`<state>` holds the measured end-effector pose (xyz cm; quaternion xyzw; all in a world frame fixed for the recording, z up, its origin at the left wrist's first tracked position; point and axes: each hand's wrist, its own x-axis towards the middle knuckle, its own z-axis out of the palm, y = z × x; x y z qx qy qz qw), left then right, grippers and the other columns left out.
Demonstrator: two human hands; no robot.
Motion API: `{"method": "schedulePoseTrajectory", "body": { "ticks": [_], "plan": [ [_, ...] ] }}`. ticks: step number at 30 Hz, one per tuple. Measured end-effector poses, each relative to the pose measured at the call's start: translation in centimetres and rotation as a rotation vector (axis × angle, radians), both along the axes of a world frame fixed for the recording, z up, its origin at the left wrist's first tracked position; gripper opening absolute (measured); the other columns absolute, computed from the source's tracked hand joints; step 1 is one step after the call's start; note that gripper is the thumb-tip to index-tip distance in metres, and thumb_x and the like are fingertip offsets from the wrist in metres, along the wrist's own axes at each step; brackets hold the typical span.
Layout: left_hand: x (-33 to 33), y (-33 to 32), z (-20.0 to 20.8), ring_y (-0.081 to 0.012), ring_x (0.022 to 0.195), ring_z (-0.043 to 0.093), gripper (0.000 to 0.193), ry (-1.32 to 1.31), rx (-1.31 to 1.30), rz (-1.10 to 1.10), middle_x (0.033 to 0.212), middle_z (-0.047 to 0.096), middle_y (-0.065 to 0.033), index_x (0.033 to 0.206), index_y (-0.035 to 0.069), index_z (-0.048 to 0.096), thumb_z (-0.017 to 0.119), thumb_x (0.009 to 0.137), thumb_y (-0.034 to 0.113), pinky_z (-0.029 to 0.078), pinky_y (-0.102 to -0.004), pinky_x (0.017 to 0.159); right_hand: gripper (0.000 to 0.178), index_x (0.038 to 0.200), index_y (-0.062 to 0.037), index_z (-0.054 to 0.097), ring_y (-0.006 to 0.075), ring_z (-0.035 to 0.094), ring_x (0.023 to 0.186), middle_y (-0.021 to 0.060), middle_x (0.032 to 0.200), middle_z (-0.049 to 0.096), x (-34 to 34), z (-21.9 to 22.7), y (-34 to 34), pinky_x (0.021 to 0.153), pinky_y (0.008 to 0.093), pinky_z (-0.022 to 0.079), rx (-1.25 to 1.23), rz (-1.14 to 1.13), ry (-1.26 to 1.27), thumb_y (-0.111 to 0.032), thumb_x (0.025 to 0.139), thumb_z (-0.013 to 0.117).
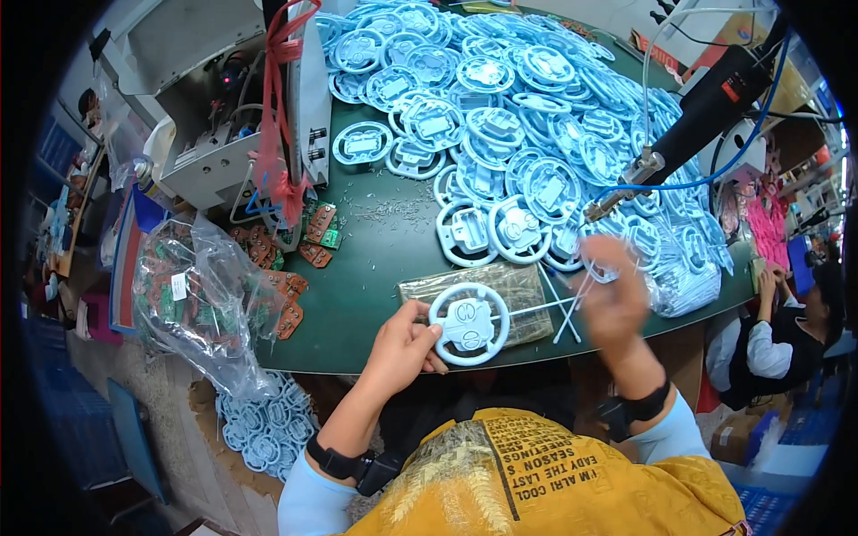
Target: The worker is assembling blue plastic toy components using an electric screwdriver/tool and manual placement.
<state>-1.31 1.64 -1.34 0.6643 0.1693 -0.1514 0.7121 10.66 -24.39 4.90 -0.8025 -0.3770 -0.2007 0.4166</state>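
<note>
My left hand (404, 344) is closed on the rim of a light blue toy steering wheel (469, 326), pinching its left side between thumb and fingers. The wheel is held at the table's near edge, over a brown-taped flat block (527, 281). Thin pale sticks (567, 320) lie crossed to the right of the wheel, and one reaches to its rim. My right hand (615, 295) is raised beside them, smeared by motion; its fingers cannot be made out. Just above it hangs the metal tip of a black power screwdriver (706, 116).
A large heap of blue toy wheels (483, 125) covers the far table. Loose screws (389, 210) are scattered on the green tabletop (357, 268). At left stand a grey machine (241, 116), circuit boards (290, 299) and a clear bag of boards (192, 290). A co-worker (778, 339) sits at right.
</note>
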Motion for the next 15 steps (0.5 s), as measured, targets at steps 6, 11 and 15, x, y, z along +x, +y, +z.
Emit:
{"method": "schedulePoseTrajectory", "body": {
  "ticks": [6,11,15],
  "plan": [
    [-0.1,-1.1,0.4,-0.0367,0.095,0.068,0.026,-0.967,0.886,0.084,0.102,0.067,-0.0208,0.110,0.004,0.059,0.063,0.085,0.004,0.057,-0.0384,0.074,0.054,0.137,0.0031,0.041,0.0222,0.052,0.123,0.0144,0.128,0.055,9.6,6.6,-2.9,0.105,0.0355,0.038,0.604,0.074,0.333,-0.004,0.085,0.054],
    [-0.4,-0.4,-1.1,-0.0403,0.108,0.064,0.030,-1.127,1.120,-0.054,0.117,0.063,-0.0224,0.111,0.003,0.060,0.061,0.081,0.000,0.056,-0.0430,0.083,0.045,0.131,0.0038,0.046,0.0237,0.066,0.102,0.0149,0.109,0.064,10.7,8.4,-1.5,0.094,0.0359,0.050,0.499,0.203,0.336,-0.002,0.087,0.055],
    [-1.7,-0.6,-1.5,-0.0393,0.117,0.057,0.036,-1.012,1.140,-0.099,0.122,0.059,-0.0222,0.113,0.003,0.059,0.068,0.078,0.006,0.047,-0.0513,0.095,0.045,0.126,0.0036,0.050,0.0229,0.069,0.085,0.0140,0.100,0.064,7.9,11.4,2.5,0.082,0.0348,0.056,0.557,0.384,0.257,0.002,0.084,0.064]
  ]
}}
